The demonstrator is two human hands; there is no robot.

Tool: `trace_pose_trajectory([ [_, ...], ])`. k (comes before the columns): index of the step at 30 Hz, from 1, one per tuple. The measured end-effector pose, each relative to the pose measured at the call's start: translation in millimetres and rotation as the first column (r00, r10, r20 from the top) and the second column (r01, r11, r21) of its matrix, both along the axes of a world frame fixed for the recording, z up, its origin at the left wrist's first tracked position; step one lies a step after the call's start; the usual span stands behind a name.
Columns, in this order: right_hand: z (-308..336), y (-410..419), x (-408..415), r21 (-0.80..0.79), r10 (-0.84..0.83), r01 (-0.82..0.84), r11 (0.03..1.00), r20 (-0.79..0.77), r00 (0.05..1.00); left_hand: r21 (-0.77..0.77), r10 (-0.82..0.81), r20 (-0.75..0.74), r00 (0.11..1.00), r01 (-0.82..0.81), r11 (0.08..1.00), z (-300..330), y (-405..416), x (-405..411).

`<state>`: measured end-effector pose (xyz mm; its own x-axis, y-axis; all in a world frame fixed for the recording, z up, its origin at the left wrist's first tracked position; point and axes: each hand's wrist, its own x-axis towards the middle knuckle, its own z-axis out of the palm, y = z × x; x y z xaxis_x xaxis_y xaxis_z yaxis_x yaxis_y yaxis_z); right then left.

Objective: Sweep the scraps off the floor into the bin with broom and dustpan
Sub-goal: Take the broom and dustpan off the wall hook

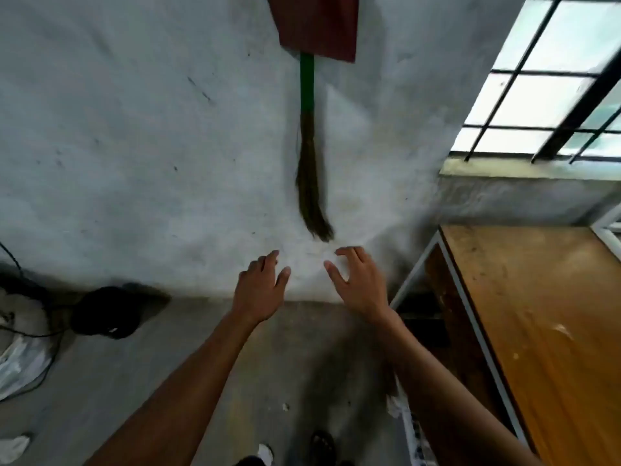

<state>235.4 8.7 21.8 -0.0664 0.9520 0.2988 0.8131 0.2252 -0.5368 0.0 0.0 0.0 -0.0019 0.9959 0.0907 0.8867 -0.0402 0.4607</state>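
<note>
Feet: your shoes (322, 445) show at the bottom edge, standing on bare grey floor (201, 348) with small white scraps (285, 406) near them.
Left hand: your left hand (260, 290) is raised toward the wall, fingers loosely spread, holding nothing.
Right hand: your right hand (361, 284) is beside it, fingers spread and slightly hooked, holding nothing; the two hands are near each other but apart.
Broom: your broom (311, 156) hangs against the white wall (134, 146), green handle up, bristle tip just above your right fingertips, not touching them.
Dustpan: a dark red dustpan (317, 25) sits at the top edge, covering the upper end of the handle.
Right side: a wooden table (537, 314) with a pale metal frame stands near your right forearm; its near corner edge runs close to the wall.
Window: a barred window (554, 79) is above the table.
Left side: a black round object (104, 312), cables and a white plastic bag (20, 364) lie along the wall base.
Open room: bare floor stretches between your arms and to the left of them.
</note>
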Motion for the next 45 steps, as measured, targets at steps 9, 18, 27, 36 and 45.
trace_pose_trajectory([
  [9,192,149,-12,0.451,-0.025,0.078,0.889,-0.122,0.992,0.372,-0.02,0.041,0.999,0.003,0.928,181,160,12],
  [18,398,230,-48,0.586,-0.132,0.227,0.778,-0.2,0.971,0.649,-0.091,0.122,0.988,-0.011,0.761,338,237,3],
  [27,451,286,-62,0.131,-0.181,0.204,0.97,-0.17,0.969,0.672,-0.093,0.051,0.994,0.035,0.74,387,261,-5],
  [36,507,278,-43,0.262,0.238,-0.114,0.958,-0.511,0.826,0.78,-0.059,0.086,0.995,-0.03,0.625,431,269,-29],
  [45,512,257,0,0.151,0.527,-0.519,0.841,-0.448,0.722,0.807,-0.214,0.203,0.956,-0.039,0.589,481,266,-47],
])
